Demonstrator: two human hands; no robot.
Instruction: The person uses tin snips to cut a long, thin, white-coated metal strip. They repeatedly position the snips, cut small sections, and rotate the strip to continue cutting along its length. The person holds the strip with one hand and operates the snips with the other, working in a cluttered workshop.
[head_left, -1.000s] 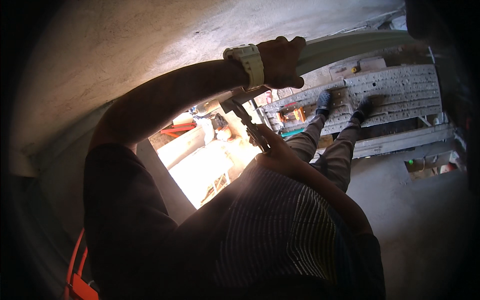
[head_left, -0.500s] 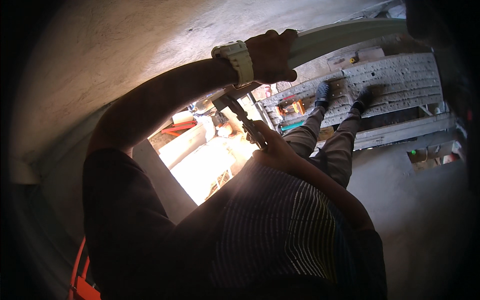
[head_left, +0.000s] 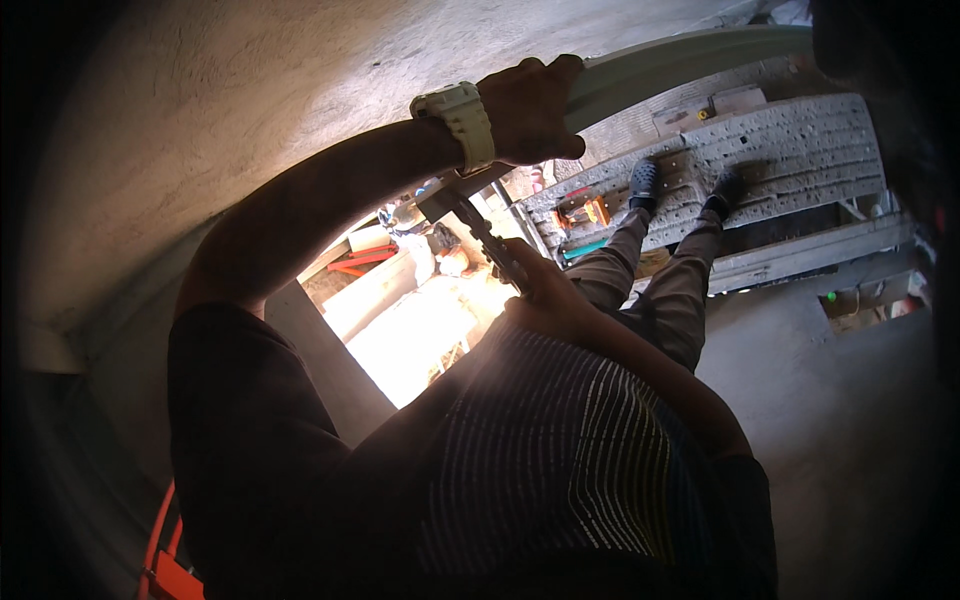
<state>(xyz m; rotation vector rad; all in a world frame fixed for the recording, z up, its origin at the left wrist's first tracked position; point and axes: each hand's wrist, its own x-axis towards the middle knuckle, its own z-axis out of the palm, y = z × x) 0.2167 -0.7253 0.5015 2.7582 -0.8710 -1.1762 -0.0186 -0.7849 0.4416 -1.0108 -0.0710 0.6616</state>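
We clamp our left hand [head_left: 530, 110] on the pale bar [head_left: 680, 60] to steady it; right hand [head_left: 545, 295] grips a dark tool [head_left: 480, 230]

A perforated grey metal scaffold plank [head_left: 780, 150] was seen running across the upper right, and on it two dark shoes [head_left: 645, 183] were planted side by side. An orange tool [head_left: 583, 212] was laid on the plank's left end, just beside the nearer shoe. A small wooden block [head_left: 738, 100] was set at the plank's far edge. Below the plank, a grey beam [head_left: 810, 255] was run alongside it, and a bare concrete surface [head_left: 830, 400] was spread out beneath.
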